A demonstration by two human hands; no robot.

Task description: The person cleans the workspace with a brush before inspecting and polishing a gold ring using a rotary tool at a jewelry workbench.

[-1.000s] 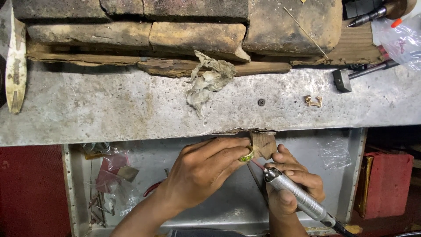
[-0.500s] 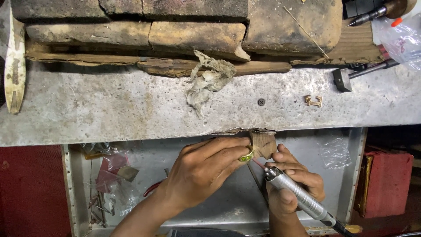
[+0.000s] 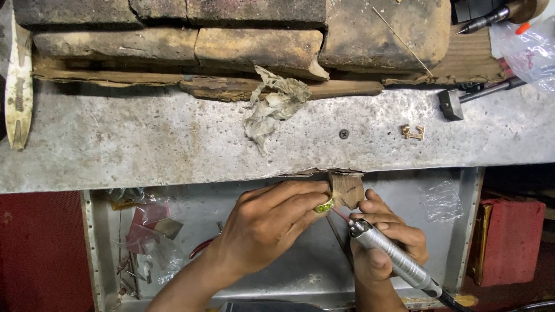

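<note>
While a small green-and-gold ring (image 3: 324, 205) is pinched in the fingertips of the left hand (image 3: 267, 225) against a wooden bench peg (image 3: 347, 189), a silver rotary handpiece (image 3: 393, 260) is gripped like a pen by the right hand (image 3: 386, 242). Its thin bit is pointed at the ring, just beside it. A crumpled rag (image 3: 274, 104) and a small gold piece (image 3: 413, 132) are seen lying on the grey benchtop (image 3: 144, 150) above, well apart from the hands.
</note>
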